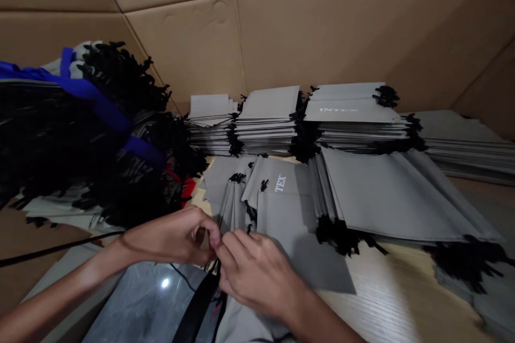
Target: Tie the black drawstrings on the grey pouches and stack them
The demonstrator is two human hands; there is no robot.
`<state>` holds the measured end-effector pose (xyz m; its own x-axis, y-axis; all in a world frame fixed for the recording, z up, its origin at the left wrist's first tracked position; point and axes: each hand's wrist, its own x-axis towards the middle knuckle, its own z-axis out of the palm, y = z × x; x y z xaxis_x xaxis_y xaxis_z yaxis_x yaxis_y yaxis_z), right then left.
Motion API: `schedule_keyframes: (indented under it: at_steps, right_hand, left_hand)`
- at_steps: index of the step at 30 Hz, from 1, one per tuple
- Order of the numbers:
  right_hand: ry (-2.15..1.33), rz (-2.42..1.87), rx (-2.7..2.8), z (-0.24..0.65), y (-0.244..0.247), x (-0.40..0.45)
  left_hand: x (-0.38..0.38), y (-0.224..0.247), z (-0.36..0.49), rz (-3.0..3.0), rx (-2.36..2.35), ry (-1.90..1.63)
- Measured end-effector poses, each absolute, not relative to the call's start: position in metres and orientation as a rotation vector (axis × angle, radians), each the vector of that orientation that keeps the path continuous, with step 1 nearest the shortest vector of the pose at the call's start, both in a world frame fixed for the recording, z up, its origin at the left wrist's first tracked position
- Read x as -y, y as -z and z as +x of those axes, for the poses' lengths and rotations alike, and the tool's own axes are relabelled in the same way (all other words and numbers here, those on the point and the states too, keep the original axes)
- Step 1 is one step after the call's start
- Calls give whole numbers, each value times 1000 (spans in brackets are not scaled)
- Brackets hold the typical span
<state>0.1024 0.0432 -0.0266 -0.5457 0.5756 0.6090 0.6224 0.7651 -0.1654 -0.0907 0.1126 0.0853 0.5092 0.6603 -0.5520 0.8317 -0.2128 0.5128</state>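
Observation:
My left hand (177,236) and my right hand (253,268) meet at the fingertips, both pinched closed. Thin black cord (212,266) shows just below the joined fingers; most of what they grip is hidden behind the knuckles. Right behind the hands stands a bunch of folded grey fabric bags (232,206) with black cord ends. Beside it lies a flat grey bag (287,220) printed with white letters, "TEX" being readable. Under my right hand is pale grey cloth (241,321), with a wide black strap (197,305) running down next to it.
Stacks of grey bags (265,104) with black cord ends line the cardboard wall (289,37). More bags (394,193) lean at the right on the pale wooden table (382,289). A big black-corded bundle, tied with blue strap (92,96), rises at the left.

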Motion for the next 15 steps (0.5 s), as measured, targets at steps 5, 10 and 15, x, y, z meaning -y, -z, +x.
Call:
schedule_keyframes:
  at_steps: [5, 10, 15]
  right_hand:
    - [142, -841, 2324, 102, 29, -45]
    - [171, -820, 2309, 102, 34, -46]
    - [169, -829, 2316, 102, 35, -46]
  left_hand:
    - [-119, -84, -86, 1987, -1133, 350]
    - [-119, -87, -75, 2103, -1059, 397]
    - [-113, -88, -69, 2188, -1008, 400]
